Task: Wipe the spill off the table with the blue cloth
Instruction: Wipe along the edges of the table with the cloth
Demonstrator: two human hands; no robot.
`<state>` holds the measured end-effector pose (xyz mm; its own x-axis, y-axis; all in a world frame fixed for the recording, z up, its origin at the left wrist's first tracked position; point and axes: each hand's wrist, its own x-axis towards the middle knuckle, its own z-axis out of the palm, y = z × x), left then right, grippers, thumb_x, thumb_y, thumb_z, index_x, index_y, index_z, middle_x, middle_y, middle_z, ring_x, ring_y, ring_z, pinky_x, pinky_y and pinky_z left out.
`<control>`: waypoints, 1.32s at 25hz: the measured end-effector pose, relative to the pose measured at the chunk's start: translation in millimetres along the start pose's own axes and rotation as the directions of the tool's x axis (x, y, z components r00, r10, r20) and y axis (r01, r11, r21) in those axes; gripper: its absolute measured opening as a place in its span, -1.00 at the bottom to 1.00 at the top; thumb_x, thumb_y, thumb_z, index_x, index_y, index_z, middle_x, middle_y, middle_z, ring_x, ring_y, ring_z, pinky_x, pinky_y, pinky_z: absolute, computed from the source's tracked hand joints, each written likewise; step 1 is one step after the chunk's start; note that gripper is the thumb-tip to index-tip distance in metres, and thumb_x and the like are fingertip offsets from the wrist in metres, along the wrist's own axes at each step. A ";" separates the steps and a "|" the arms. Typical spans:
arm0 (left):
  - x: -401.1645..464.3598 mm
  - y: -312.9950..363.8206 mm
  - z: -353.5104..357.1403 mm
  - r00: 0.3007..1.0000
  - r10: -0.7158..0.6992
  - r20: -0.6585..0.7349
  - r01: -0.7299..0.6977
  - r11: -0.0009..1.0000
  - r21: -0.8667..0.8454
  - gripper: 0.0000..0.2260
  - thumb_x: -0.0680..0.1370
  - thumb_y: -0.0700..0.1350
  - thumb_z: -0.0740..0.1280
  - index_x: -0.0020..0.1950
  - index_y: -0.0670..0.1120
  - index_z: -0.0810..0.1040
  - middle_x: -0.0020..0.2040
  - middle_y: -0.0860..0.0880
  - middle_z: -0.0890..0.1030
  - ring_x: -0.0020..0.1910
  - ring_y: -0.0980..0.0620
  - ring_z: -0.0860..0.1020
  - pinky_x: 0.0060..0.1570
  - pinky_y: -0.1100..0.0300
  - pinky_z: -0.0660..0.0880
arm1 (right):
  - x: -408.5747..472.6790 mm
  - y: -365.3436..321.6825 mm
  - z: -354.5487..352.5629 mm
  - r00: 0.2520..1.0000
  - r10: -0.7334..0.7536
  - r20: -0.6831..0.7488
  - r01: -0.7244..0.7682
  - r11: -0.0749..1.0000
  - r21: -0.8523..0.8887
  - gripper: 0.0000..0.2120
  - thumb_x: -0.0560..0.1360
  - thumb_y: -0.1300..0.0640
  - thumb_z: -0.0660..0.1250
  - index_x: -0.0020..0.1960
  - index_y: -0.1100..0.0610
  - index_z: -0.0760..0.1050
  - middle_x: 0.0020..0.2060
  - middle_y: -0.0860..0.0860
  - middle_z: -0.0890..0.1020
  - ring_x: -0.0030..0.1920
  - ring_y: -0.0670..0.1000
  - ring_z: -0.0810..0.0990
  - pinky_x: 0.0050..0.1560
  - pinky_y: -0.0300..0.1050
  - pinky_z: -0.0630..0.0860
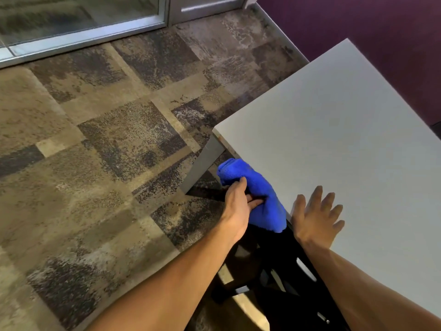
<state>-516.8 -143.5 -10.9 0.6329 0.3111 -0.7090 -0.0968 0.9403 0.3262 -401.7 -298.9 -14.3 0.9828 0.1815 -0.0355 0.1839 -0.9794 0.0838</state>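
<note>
Low in the frame's middle, the left hand (pixel 238 201) grips the bunched blue cloth (pixel 257 194) with curled fingers, just off the white tabletop (pixel 346 144) edge. The right hand (pixel 315 216) rests flat on the tabletop beside it, fingers spread.

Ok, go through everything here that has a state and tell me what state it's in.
blue cloth: bunched, held at the table's edge.
left hand: grips the cloth.
right hand: flat on the table, fingers spread.
table: no spill visible on its top.
glass door: looks closed.
</note>
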 end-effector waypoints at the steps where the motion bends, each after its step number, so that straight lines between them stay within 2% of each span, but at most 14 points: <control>1: 1.4 -0.7 3.5 0.999 0.031 -0.020 -0.028 0.993 0.117 -0.67 0.71 -0.01 0.09 0.42 -0.09 0.40 0.31 -0.11 0.54 0.20 -0.07 0.57 0.23 -0.06 0.53 | 0.0 0.0 -0.3 1.000 -0.001 -0.006 0.001 1.000 -0.005 -0.24 0.52 -0.34 -0.25 0.64 -0.03 -0.02 0.64 0.15 0.07 0.60 0.32 0.03 0.50 0.40 0.09; 3: 3.5 -3.9 11.7 0.996 0.081 -0.044 -0.059 0.931 0.360 -0.58 0.70 0.05 0.03 0.48 -0.12 0.33 0.43 -0.15 0.44 0.36 -0.13 0.46 0.41 -0.11 0.36 | 0.2 0.2 0.0 1.000 -0.005 -0.004 0.005 1.000 -0.008 -0.24 0.52 -0.34 -0.27 0.64 -0.04 -0.03 0.64 0.13 0.06 0.60 0.31 0.02 0.51 0.40 0.08; 6: 1.7 -16.8 31.1 0.975 0.202 -0.087 -0.114 0.802 0.587 -0.49 0.68 0.13 0.01 0.50 -0.17 0.23 0.49 -0.22 0.28 0.45 -0.22 0.30 0.44 -0.08 0.26 | 1.8 -0.8 1.2 1.000 -0.002 -0.015 0.002 1.000 -0.010 -0.24 0.52 -0.34 -0.25 0.63 -0.04 -0.01 0.64 0.12 0.08 0.59 0.31 0.05 0.49 0.40 0.11; 8: 2.8 -25.7 41.0 0.951 0.276 -0.138 -0.153 0.810 0.567 -0.53 0.68 0.08 0.09 0.43 -0.23 0.22 0.43 -0.22 0.26 0.34 -0.21 0.38 0.33 0.01 0.31 | 2.2 0.1 2.6 1.000 -0.001 -0.028 0.001 1.000 -0.007 -0.25 0.51 -0.32 -0.24 0.62 -0.03 0.01 0.62 0.12 0.11 0.57 0.31 0.09 0.46 0.39 0.15; 11: 15.1 -30.0 45.6 0.911 0.371 -0.179 -0.202 0.781 0.591 -0.64 0.68 0.03 0.15 0.28 -0.26 0.28 0.32 -0.20 0.29 0.06 -0.06 0.43 0.15 0.11 0.38 | 3.7 1.9 5.5 0.999 -0.018 -0.047 0.019 1.000 0.012 -0.28 0.53 -0.32 -0.23 0.61 -0.04 0.02 0.61 0.12 0.13 0.56 0.31 0.12 0.45 0.40 0.16; 13: 19.4 -32.9 46.9 0.888 0.414 -0.199 -0.220 0.763 0.608 -0.66 0.67 0.02 0.16 0.22 -0.25 0.30 0.27 -0.19 0.33 0.00 -0.02 0.41 0.05 0.17 0.36 | 3.4 1.9 5.6 0.998 -0.021 -0.054 0.022 1.000 0.016 -0.29 0.54 -0.32 -0.22 0.60 -0.04 0.03 0.60 0.12 0.15 0.55 0.31 0.14 0.44 0.41 0.17; 15: 18.2 -35.3 47.3 0.854 0.474 -0.214 -0.245 0.729 0.639 -0.68 0.67 0.01 0.16 0.19 -0.25 0.32 0.23 -0.18 0.36 -0.06 0.04 0.37 -0.03 0.30 0.25 | 1.9 1.8 4.8 0.998 -0.029 -0.057 0.030 0.999 0.024 -0.28 0.53 -0.33 -0.23 0.60 -0.03 0.04 0.60 0.11 0.17 0.54 0.31 0.16 0.43 0.41 0.19; 17: 20.3 -29.0 49.4 0.824 0.515 -0.236 -0.246 0.701 0.670 -0.66 0.68 0.02 0.14 0.19 -0.27 0.33 0.23 -0.19 0.37 -0.07 0.03 0.38 -0.05 0.32 0.23 | 0.9 0.6 2.9 0.998 -0.029 -0.054 0.030 0.999 0.023 -0.26 0.52 -0.34 -0.24 0.61 -0.04 0.03 0.61 0.10 0.14 0.56 0.29 0.12 0.46 0.39 0.15; 20: 31.8 -10.1 60.7 0.814 0.510 -0.276 -0.186 0.681 0.708 -0.58 0.68 0.08 0.12 0.26 -0.28 0.29 0.28 -0.23 0.31 0.14 -0.12 0.40 0.13 0.09 0.36 | 0.6 2.5 0.9 0.998 -0.035 -0.048 0.037 0.999 0.036 -0.26 0.53 -0.34 -0.25 0.62 -0.04 0.01 0.62 0.10 0.11 0.58 0.29 0.08 0.48 0.39 0.12; 23: 44.0 -2.0 65.0 0.812 0.479 -0.334 -0.070 0.648 0.759 -0.50 0.66 0.17 0.10 0.34 -0.24 0.25 0.34 -0.20 0.26 0.29 -0.16 0.30 0.29 -0.02 0.29 | -1.5 0.9 0.4 0.998 -0.036 -0.044 0.038 0.999 0.034 -0.25 0.53 -0.35 -0.26 0.63 -0.04 0.00 0.63 0.09 0.11 0.58 0.27 0.07 0.49 0.38 0.11; 25: 49.8 -7.1 59.6 0.789 0.540 -0.292 -0.150 0.631 0.762 -0.41 0.65 0.18 0.11 0.46 -0.26 0.18 0.44 -0.24 0.22 0.44 -0.20 0.24 0.45 -0.03 0.15 | -2.0 0.5 0.2 0.998 -0.034 -0.053 0.036 0.999 0.034 -0.24 0.53 -0.35 -0.26 0.64 -0.04 0.00 0.63 0.09 0.11 0.59 0.26 0.07 0.49 0.37 0.11; 28: 57.5 -10.3 49.4 0.727 0.665 -0.171 -0.334 0.560 0.758 -0.17 0.61 0.24 0.08 0.58 -0.34 -0.16 0.62 -0.30 -0.09 0.62 -0.13 -0.15 0.57 -0.04 -0.24 | -0.6 1.3 1.0 0.997 -0.039 -0.063 0.041 0.999 0.034 -0.23 0.52 -0.35 -0.26 0.64 -0.03 0.02 0.62 0.10 0.12 0.58 0.27 0.09 0.47 0.37 0.13; 31: 68.2 5.7 46.3 0.636 0.751 -0.178 -0.461 0.555 0.692 -0.14 0.56 0.28 0.00 0.58 -0.30 -0.24 0.63 -0.24 -0.19 0.62 -0.05 -0.23 0.55 0.02 -0.32 | -0.6 1.4 0.5 0.997 -0.040 -0.059 0.041 0.999 0.024 -0.20 0.51 -0.36 -0.28 0.65 -0.02 0.01 0.63 0.12 0.10 0.59 0.28 0.07 0.49 0.37 0.11; 33: 77.5 20.6 45.0 0.609 0.765 -0.210 -0.492 0.572 0.656 -0.18 0.57 0.26 -0.02 0.58 -0.28 -0.23 0.63 -0.22 -0.18 0.62 -0.04 -0.20 0.56 0.03 -0.31 | -0.2 0.9 0.1 0.998 -0.041 -0.057 0.042 0.999 0.021 -0.19 0.50 -0.36 -0.30 0.65 -0.01 0.00 0.64 0.12 0.08 0.60 0.28 0.05 0.50 0.37 0.10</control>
<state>-435.2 -106.2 -31.1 0.1503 0.9375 -0.3140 0.1370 0.2948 0.9457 -401.8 -299.9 -14.3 0.9740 0.2260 0.0181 0.2245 -0.9726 0.0608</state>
